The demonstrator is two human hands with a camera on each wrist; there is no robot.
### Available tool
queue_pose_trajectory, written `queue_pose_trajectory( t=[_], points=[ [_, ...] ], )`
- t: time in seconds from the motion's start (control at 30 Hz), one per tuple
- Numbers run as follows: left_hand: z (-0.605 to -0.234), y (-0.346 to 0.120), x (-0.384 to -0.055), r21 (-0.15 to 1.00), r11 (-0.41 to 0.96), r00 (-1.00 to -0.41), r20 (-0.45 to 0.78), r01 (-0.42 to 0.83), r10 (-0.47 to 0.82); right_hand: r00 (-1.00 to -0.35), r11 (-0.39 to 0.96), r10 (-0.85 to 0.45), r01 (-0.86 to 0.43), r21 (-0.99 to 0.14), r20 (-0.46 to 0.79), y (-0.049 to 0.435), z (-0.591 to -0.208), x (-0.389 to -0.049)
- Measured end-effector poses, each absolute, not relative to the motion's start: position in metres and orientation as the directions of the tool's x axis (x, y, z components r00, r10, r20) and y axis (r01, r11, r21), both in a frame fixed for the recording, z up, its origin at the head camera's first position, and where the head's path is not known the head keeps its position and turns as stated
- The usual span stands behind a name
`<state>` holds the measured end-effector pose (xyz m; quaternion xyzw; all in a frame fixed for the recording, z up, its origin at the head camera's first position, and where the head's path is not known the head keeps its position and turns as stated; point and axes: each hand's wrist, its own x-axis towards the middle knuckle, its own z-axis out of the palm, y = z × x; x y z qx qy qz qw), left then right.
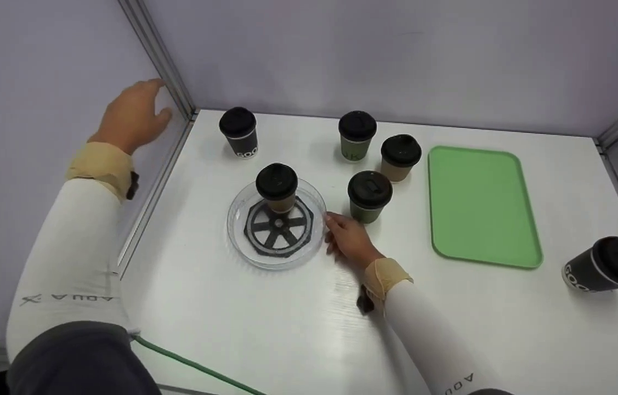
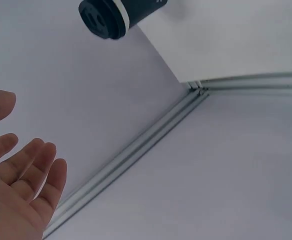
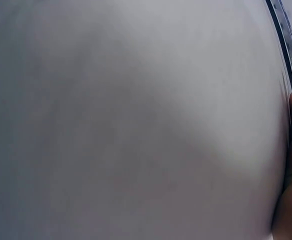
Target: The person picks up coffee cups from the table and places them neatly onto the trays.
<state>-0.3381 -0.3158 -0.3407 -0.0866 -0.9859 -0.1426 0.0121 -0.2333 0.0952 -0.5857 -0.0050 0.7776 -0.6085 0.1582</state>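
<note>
My right hand (image 1: 350,238) is at the right rim of a clear round tray (image 1: 237,249), its fingers curled and pinching the edge. A black spoked wheel shape (image 1: 278,224) shows in the tray's middle. On the tray stands a brown paper coffee cup (image 1: 280,204) with a black lid, upright. Just beyond my right hand is a green coffee cup (image 1: 366,211), also lidded. My left hand (image 1: 133,118) is raised at the left wall near the back corner, holding nothing, its fingers loosely bent. In the left wrist view its fingers (image 2: 38,170) are spread from the thumb.
Toward the back stand a black cup (image 1: 244,144), another green cup (image 1: 354,148) and a brown cup (image 1: 395,171). A green rectangular tray (image 1: 481,206) lies right of centre. One more black cup (image 1: 588,271) is at the far right. A green cord (image 1: 193,363) crosses the front left edge.
</note>
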Motion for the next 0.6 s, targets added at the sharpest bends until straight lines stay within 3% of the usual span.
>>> queue_pose_trajectory(
  t=[0.2,0.6],
  points=[
    [-0.331,-0.320,-0.344,0.259,0.952,-0.986,0.050,0.166,0.158,-0.954,0.262,-0.193,0.176,-0.949,-0.230,0.097,-0.585,-0.232],
    [-0.396,-0.283,-0.374,0.315,0.938,-0.985,-0.039,0.146,0.167,-0.950,0.222,-0.210,0.185,-0.957,-0.232,0.098,-0.591,-0.220]
  ],
)
